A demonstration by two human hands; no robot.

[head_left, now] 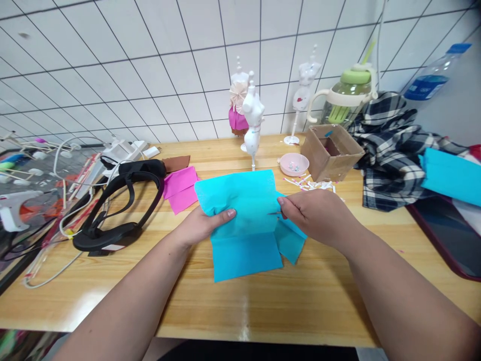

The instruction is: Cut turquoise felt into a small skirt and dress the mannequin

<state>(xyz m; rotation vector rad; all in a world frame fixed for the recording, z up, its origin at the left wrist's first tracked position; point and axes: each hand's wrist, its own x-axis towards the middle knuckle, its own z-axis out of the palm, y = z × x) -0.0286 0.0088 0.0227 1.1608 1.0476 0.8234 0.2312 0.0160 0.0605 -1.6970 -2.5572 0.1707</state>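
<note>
A bright blue sheet of cloth or crepe paper (244, 200) with a fold across it is held up above the table. My left hand (210, 223) grips its left side, thumb on top and the other fingers hidden underneath. At the right edge, my right hand (311, 215) is closed around a tool with a thin pointed metal blade (275, 213), which lies against the sheet. The handle is covered by the fist, so I cannot tell its exact kind. Another blue piece (291, 243) lies on the table partly under the sheet.
Behind stand white mini dress forms (252, 120), a pink dish (294, 164), a cardboard box (330, 150) and a green-lidded jug (345, 95). Left are pink pieces (181, 188), a black headset (124, 200) and a glue gun (17, 208). Right are checked cloth (391, 145) and a dark tablet-like object (454, 240).
</note>
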